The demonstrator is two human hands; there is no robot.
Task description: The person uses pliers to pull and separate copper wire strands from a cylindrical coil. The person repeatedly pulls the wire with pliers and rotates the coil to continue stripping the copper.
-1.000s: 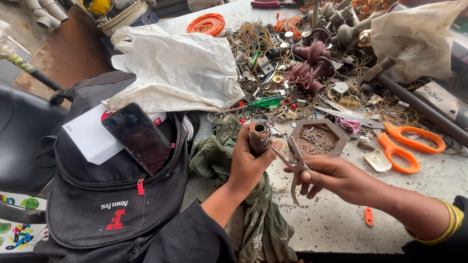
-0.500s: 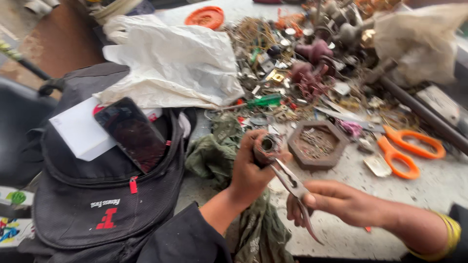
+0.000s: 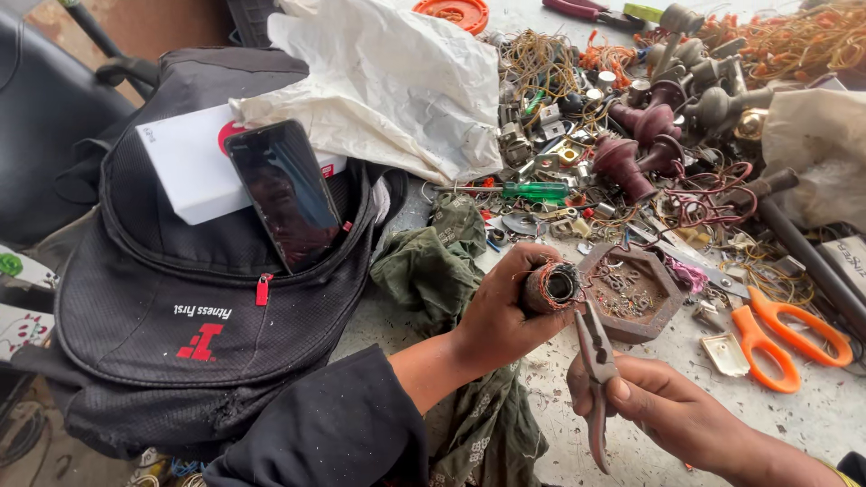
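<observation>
My left hand [image 3: 498, 311] grips a wire-wound coil [image 3: 550, 287] over the bench edge, its open end facing up. My right hand [image 3: 657, 404] clasps pliers [image 3: 595, 370], their tip just below the coil. A hexagonal tray [image 3: 654, 323] sits beside it, orange scissors [image 3: 783, 335] farther right, a green rag [image 3: 424, 271] underneath.

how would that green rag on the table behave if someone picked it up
The crumpled olive-green cloth rag would probably go floppy, since it already lies in loose folds. It looks light. Part hangs under the left hand and sleeve, so it may drag rather than lift cleanly.
</observation>
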